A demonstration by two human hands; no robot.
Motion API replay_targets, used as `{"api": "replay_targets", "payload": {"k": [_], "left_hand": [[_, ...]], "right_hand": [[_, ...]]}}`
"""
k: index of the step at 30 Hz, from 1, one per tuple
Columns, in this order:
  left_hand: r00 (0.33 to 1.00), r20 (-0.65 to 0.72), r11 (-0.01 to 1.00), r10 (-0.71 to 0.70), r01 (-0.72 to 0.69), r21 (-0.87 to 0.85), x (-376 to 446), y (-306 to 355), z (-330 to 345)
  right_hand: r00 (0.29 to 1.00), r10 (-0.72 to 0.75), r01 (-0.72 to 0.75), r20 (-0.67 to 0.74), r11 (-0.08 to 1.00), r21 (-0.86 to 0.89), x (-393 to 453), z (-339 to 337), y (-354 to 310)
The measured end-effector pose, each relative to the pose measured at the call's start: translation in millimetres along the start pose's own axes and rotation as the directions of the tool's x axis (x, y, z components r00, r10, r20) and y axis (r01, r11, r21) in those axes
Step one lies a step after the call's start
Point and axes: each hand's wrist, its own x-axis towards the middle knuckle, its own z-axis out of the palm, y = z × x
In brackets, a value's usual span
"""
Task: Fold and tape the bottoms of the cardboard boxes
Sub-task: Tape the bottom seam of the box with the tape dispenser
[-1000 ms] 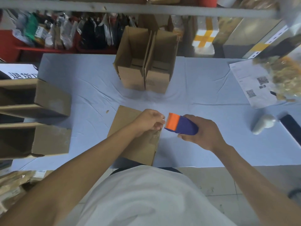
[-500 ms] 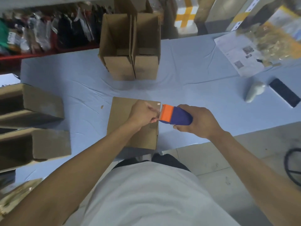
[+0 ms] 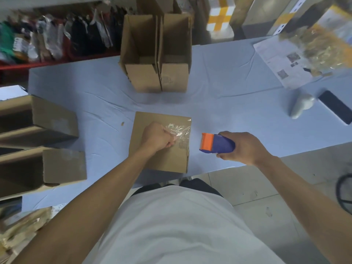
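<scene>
Since the earlier frame the right hand, gripping the tape dispenser, has drawn clear of the cardboard box on the table, while the left hand pinches loose tape atop it; light, stiff, best steadied by its edges.

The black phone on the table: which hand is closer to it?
Right. The right hand, gripping the tape dispenser, is nearer the black phone; the left hand rests on the cardboard box, farther away.
</scene>
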Motion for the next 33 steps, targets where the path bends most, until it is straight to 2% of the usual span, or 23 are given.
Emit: {"api": "replay_targets", "payload": {"k": [2,4,5,7,8,9,10,11,12,14,16,18,20,22,27,29,31,33], "left_hand": [[0.999,-0.012,0.975,0.035,-0.032,0.219,2,4,0],[0.996,-0.061,0.833,0.062,-0.017,0.553,2,12,-3],[0.994,-0.075,0.751,0.081,-0.011,0.66,2,16,-5],[0.983,0.003,0.646,0.186,-0.125,0.753,5,22,-5],[0.964,0.101,0.617,0.245,-0.235,0.751,4,25,-2],[0.939,0.21,0.656,0.271,-0.34,0.674,4,24,3],[0.912,0.31,0.745,0.27,-0.401,0.533,0,26,9],[0.896,0.378,0.844,0.234,-0.38,0.379,-4,26,13],[0.889,0.397,0.889,0.228,-0.357,0.288,-6,26,16],[0.879,0.385,0.843,0.28,-0.417,0.339,-8,21,19],[0.846,0.393,0.725,0.36,-0.519,0.452,-5,14,24],[0.793,0.448,0.49,0.414,-0.608,0.625,-2,10,29],[0.766,0.478,0.223,0.43,-0.604,0.766,-2,11,40],[0.756,0.462,0.124,0.465,-0.572,0.811,-3,13,45],[0.777,0.378,0.195,0.503,-0.528,0.826,10,16,46],[0.79,0.354,0.321,0.501,-0.549,0.771,16,17,45],[0.785,0.31,0.488,0.537,-0.589,0.644,18,16,38],[0.784,0.205,0.633,0.585,-0.6,0.488,8,13,32]], "right_hand": [[1.0,-0.001,0.002,0.02,0.999,-0.034,4,5,-1],[0.999,0.003,-0.001,0.041,0.997,-0.071,7,9,-4],[0.999,0.007,-0.003,0.049,0.996,-0.087,9,11,-5],[0.998,0.017,-0.01,0.058,0.994,-0.11,12,14,-10],[0.998,0.018,-0.01,0.064,0.992,-0.125,14,15,-13],[0.997,0.016,-0.006,0.075,0.991,-0.136,16,16,-17],[0.996,0.031,-0.017,0.088,0.989,-0.148,19,18,-23],[0.993,0.063,-0.047,0.096,0.987,-0.155,23,20,-28],[0.986,0.125,-0.104,0.11,0.978,-0.182,28,22,-34],[0.957,0.257,-0.209,0.135,0.933,-0.292,35,24,-45],[0.93,0.34,-0.284,0.141,0.907,-0.311,35,28,-42],[0.911,0.394,-0.364,0.124,0.908,-0.21,29,29,-36],[0.906,0.416,-0.4,0.08,0.903,-0.159,16,26,-33],[0.907,0.421,-0.417,0.021,0.904,-0.097,2,25,-31],[0.907,0.416,-0.413,-0.069,0.909,0.058,-25,21,-36],[0.917,0.378,-0.37,-0.125,0.926,0.079,-31,20,-39],[0.927,0.333,-0.32,-0.173,0.942,0.101,-33,17,-41],[0.949,0.245,-0.227,-0.197,0.968,0.107,-35,12,-41]]}}
